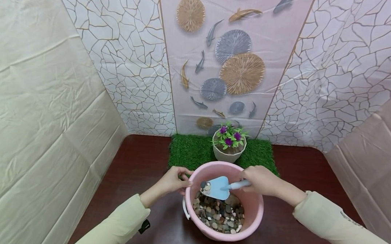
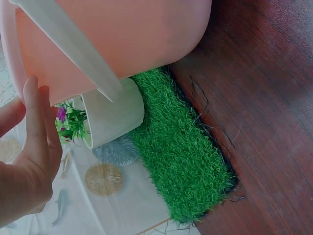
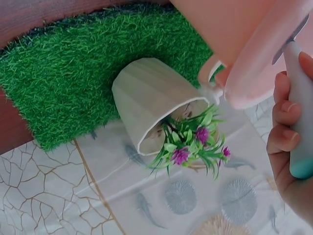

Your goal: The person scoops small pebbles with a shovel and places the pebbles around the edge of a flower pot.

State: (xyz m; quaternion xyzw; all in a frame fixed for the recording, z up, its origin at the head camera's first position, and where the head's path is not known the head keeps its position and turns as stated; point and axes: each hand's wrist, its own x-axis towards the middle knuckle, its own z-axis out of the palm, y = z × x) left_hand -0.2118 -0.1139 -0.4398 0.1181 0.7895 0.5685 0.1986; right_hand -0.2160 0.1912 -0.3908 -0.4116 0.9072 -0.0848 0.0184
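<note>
A pink bucket [image 1: 258, 214] stands on the table with many small pebbles [image 1: 219, 215] in its bottom. My left hand [image 1: 172, 182] pinches the bucket's left rim between thumb and fingers, as the left wrist view also shows. In my right hand [image 1: 261, 181] is the pale handle of a light blue trowel [image 1: 219, 188], fingers curled round it. The trowel's blade points left inside the bucket opening, above the pebble bed, and bears a few stones [image 1: 205, 187] at its tip. The bucket's white bail handle [image 2: 73, 44] hangs down its side.
Just behind the bucket, a white pot [image 3: 151, 98] with purple flowers [image 1: 228, 141] stands on a green turf mat [image 1: 190, 151]. The dark wooden table [image 1: 135, 164] runs back to a patterned cloth wall [image 1: 134, 66]. Cloth walls also rise at both sides.
</note>
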